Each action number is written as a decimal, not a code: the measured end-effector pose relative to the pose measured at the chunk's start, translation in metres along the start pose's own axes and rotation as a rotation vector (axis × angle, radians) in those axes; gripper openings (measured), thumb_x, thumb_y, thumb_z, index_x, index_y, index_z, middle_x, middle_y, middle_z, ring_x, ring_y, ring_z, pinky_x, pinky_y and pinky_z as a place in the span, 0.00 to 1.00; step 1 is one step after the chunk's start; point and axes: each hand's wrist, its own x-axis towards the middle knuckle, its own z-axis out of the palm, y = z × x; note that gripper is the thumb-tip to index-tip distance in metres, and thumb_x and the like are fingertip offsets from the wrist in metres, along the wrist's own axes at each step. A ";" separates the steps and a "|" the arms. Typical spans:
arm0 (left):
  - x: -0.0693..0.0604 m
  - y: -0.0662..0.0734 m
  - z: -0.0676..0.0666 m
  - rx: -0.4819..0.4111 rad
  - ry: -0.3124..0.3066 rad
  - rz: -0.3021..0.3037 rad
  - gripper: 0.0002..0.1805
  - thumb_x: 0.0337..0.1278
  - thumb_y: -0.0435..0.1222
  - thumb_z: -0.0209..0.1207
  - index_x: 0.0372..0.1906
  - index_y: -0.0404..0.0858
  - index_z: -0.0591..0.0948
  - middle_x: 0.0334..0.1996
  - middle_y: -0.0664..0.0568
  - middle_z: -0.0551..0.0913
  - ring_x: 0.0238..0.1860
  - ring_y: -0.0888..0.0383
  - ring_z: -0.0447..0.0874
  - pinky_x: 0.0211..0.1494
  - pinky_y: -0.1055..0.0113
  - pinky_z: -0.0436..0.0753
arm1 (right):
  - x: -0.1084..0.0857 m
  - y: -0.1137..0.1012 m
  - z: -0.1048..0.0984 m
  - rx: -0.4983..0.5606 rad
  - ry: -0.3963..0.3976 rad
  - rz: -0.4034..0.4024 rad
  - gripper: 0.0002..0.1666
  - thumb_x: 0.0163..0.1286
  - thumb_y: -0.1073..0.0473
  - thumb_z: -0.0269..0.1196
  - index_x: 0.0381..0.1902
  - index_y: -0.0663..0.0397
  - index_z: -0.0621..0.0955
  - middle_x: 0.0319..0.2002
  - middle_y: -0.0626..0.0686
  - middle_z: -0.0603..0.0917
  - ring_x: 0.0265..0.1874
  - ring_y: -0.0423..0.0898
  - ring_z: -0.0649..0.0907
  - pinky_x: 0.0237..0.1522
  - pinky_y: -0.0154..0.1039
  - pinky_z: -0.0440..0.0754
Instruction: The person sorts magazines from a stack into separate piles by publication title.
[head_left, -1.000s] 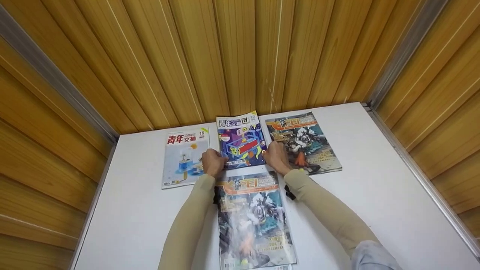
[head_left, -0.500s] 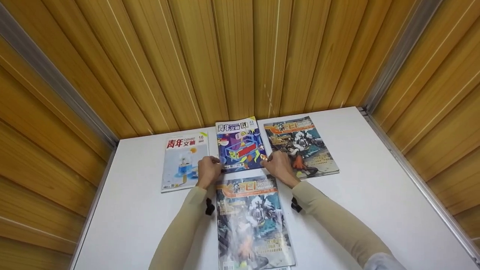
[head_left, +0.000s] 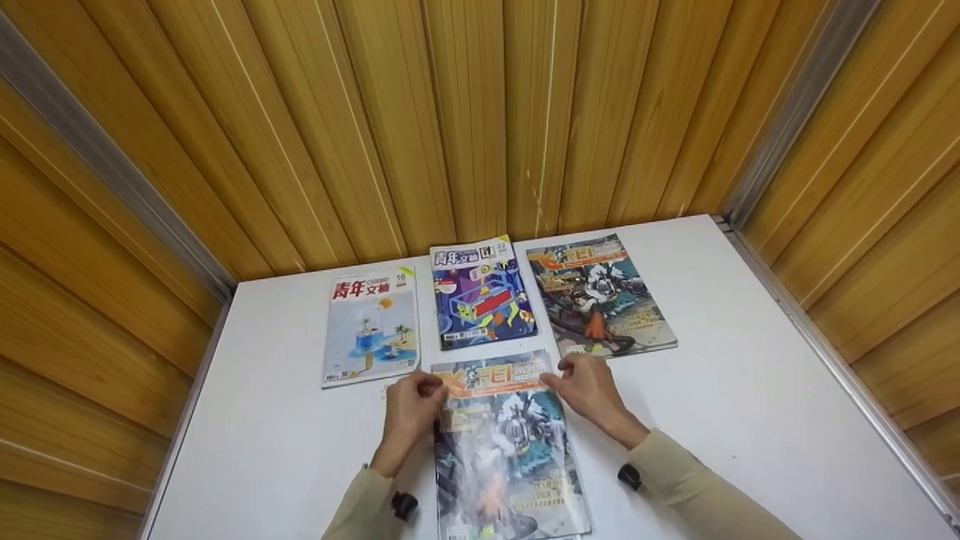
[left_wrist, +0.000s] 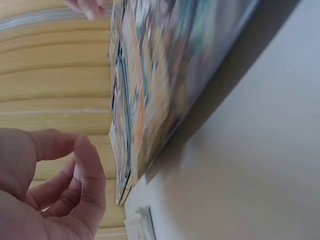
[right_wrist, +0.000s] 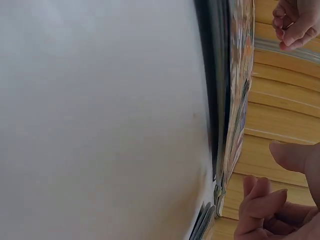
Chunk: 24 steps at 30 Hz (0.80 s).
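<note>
In the head view, a stack of magazines [head_left: 510, 457] with an orange-titled cover lies nearest the person. My left hand [head_left: 412, 409] is over its upper left corner; in the left wrist view its thumb and index finger meet, loosely curled, with nothing between them. By the upper right corner is my right hand [head_left: 592, 390], thumb and fingers apart in the right wrist view, holding nothing. Beyond lies a purple-and-blue magazine [head_left: 487, 300], between a pale-blue magazine [head_left: 371, 322] on the left and another orange-titled magazine [head_left: 600, 292] on the right.
All the magazines lie on a white table [head_left: 262, 450]. Yellow wood-look panels [head_left: 480, 112] stand along its back and both sides. Each wrist has a small black device, on the left [head_left: 405, 506] and on the right [head_left: 630, 476].
Both hands have left the lower edge of the purple-and-blue magazine and moved back toward the person, to the upper corners of the near stack. The magazines stay in place.
</note>
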 end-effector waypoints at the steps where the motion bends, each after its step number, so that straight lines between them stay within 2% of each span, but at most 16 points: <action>1: -0.011 -0.003 -0.001 0.015 -0.006 0.000 0.05 0.60 0.29 0.72 0.39 0.31 0.91 0.29 0.46 0.90 0.28 0.61 0.81 0.30 0.70 0.79 | -0.011 0.003 0.000 -0.002 -0.010 0.002 0.18 0.64 0.55 0.80 0.37 0.67 0.91 0.23 0.55 0.88 0.21 0.42 0.80 0.30 0.40 0.81; 5: -0.047 -0.011 -0.007 0.051 -0.006 -0.012 0.05 0.58 0.29 0.73 0.38 0.32 0.91 0.26 0.49 0.88 0.27 0.62 0.78 0.30 0.72 0.75 | -0.046 0.009 -0.002 -0.009 -0.046 0.052 0.21 0.62 0.54 0.81 0.41 0.68 0.90 0.22 0.51 0.85 0.21 0.41 0.78 0.31 0.39 0.80; 10: -0.077 -0.015 -0.010 0.101 0.004 -0.077 0.07 0.56 0.32 0.75 0.38 0.33 0.90 0.23 0.54 0.85 0.25 0.63 0.75 0.30 0.71 0.72 | -0.076 0.010 -0.010 -0.009 -0.107 0.149 0.22 0.62 0.52 0.82 0.40 0.66 0.90 0.21 0.49 0.82 0.21 0.41 0.75 0.29 0.36 0.73; 16: -0.102 -0.012 -0.010 0.131 -0.012 -0.185 0.10 0.58 0.35 0.75 0.39 0.33 0.89 0.21 0.55 0.82 0.24 0.61 0.74 0.30 0.67 0.71 | -0.099 0.008 -0.017 -0.001 -0.164 0.194 0.22 0.61 0.52 0.82 0.40 0.66 0.88 0.22 0.49 0.82 0.21 0.42 0.75 0.26 0.33 0.70; 21: -0.116 -0.009 -0.007 0.094 -0.066 -0.280 0.12 0.60 0.38 0.74 0.41 0.32 0.89 0.21 0.55 0.83 0.24 0.60 0.77 0.31 0.66 0.75 | -0.112 0.005 -0.019 0.001 -0.190 0.212 0.24 0.61 0.52 0.81 0.41 0.68 0.88 0.22 0.49 0.83 0.22 0.42 0.77 0.26 0.33 0.72; 24: -0.121 -0.013 -0.004 0.077 -0.098 -0.294 0.13 0.60 0.39 0.75 0.41 0.32 0.90 0.22 0.54 0.83 0.24 0.60 0.78 0.30 0.66 0.75 | -0.118 0.005 -0.018 -0.006 -0.206 0.249 0.23 0.61 0.51 0.81 0.40 0.67 0.88 0.22 0.49 0.83 0.23 0.42 0.77 0.27 0.34 0.73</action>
